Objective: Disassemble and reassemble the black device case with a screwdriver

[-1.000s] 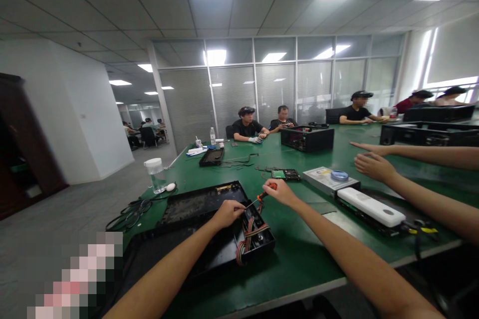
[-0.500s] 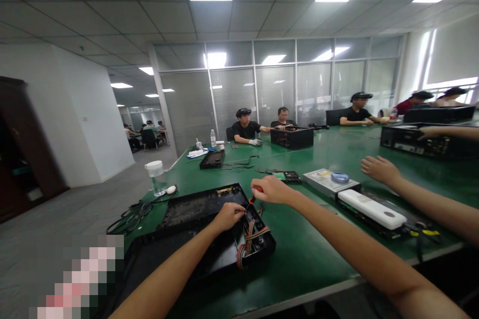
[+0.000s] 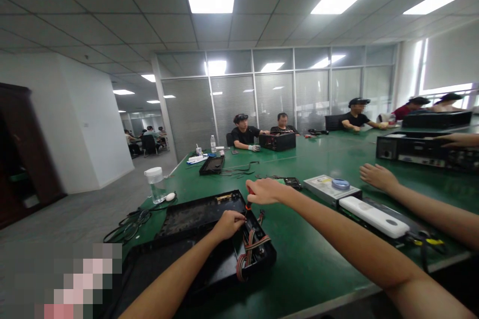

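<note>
My right hand (image 3: 266, 191) is closed around the red handle of a screwdriver (image 3: 249, 205), which points steeply down into an open black computer case (image 3: 187, 279). Beside the screwdriver's lower end, my left hand (image 3: 227, 224) pinches its thumb and fingers together at the case's inner right part. What those fingertips hold is too small to make out. Striped ribbon-like cables (image 3: 257, 243) in red, black and white lie looped in the case, just right of my left hand. The screwdriver's tip is hidden near my left fingertips.
Right of my forearm are a metal drive (image 3: 329, 187) with a blue round tin (image 3: 341, 184), a white elongated device (image 3: 374, 216) and yellow-handled pliers (image 3: 430, 243). A neighbour's hand (image 3: 377, 178) rests nearby. At left stand a lidded clear jar (image 3: 155, 187) and black cables (image 3: 130, 224).
The view has tipped up slightly. The screwdriver stands a little more upright while both my hands stay at the same spot. Across the table, a black computer case has shifted left.
</note>
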The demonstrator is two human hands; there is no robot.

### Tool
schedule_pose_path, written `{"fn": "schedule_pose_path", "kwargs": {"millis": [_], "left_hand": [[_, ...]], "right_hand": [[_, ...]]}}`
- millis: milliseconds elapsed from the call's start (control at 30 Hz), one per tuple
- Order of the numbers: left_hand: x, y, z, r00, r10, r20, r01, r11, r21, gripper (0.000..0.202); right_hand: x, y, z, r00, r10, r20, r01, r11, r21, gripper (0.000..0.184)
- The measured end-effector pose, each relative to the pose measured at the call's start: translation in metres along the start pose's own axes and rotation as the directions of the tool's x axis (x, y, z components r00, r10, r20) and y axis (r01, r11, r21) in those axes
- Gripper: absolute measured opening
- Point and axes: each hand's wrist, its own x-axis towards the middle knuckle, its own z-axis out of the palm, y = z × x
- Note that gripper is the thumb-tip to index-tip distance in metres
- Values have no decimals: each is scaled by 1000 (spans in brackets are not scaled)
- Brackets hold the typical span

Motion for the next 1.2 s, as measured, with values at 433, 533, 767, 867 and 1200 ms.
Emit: {"fn": "schedule_pose_path", "kwargs": {"millis": [433,533,767,867,1200], "left_hand": [[0,-8,3,1000,20,-10,-20,1000,9,23],[-1,-8,3,1000,26,-10,-25,999,20,23],[-2,-7,0,999,44,-2,-44,999,32,19],[-2,-6,-1,999,35,-21,-34,999,31,18],[0,-5,-5,975,198,104,-217,947,235,16]], "right_hand": [[17,-6,6,998,36,-48,-37,999,-24,50],[11,12,21,973,147,-178,-141,989,47,53],[-27,84,108,855,519,20,-168,240,956,42],[-30,91,132,704,689,173,-35,-211,977,32],[-12,44,145,886,435,162,84,-493,866,11]]}}
